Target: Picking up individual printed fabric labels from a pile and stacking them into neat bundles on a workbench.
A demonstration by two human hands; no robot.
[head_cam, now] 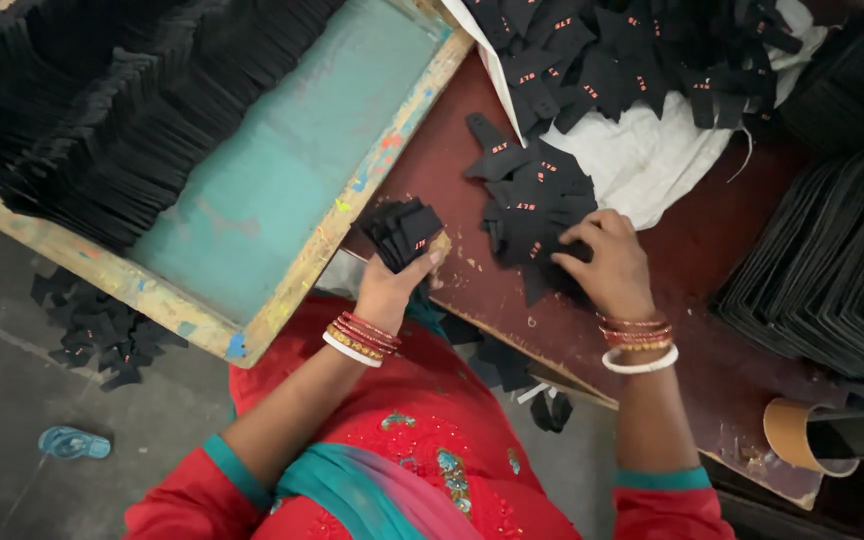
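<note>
A dark red-brown surface (pixel 712 250), scuffed and chipped along its near edge, ran across the right side of the view above a grey concrete floor (pixel 12 400). On it lay a loose pile of black fabric pieces (pixel 532 200), each with small red lettering. The right hand (pixel 607 262) rested on the near side of that pile, its fingers (pixel 577 240) bent down and pressing onto the top pieces; whether they had pinched one up could not be told. The left hand (pixel 392 285) was raised just beside the surface's edge, its fingers clenched around a neat stack of black pieces (pixel 404 232) fanned slightly at the top (the stack stood clear of the pile, to its left). Both wrists wore red, gold and white bangles, and the sleeves were red with teal cuffs.

Behind the pile, a white sack (pixel 652 150) lay open with many more black pieces (pixel 632 50) heaped on it. To the left, a wooden-framed screen (pixel 292 180) with a teal mesh sat tilted, rows of black pieces (pixel 102 110) stacked along its far side. More dense black stacks (pixel 832 260) filled the right edge. A cardboard tube (pixel 797 435) lay at the lower right. On the floor, scattered black pieces (pixel 97 330) lay near a blue sandal (pixel 72 442).
</note>
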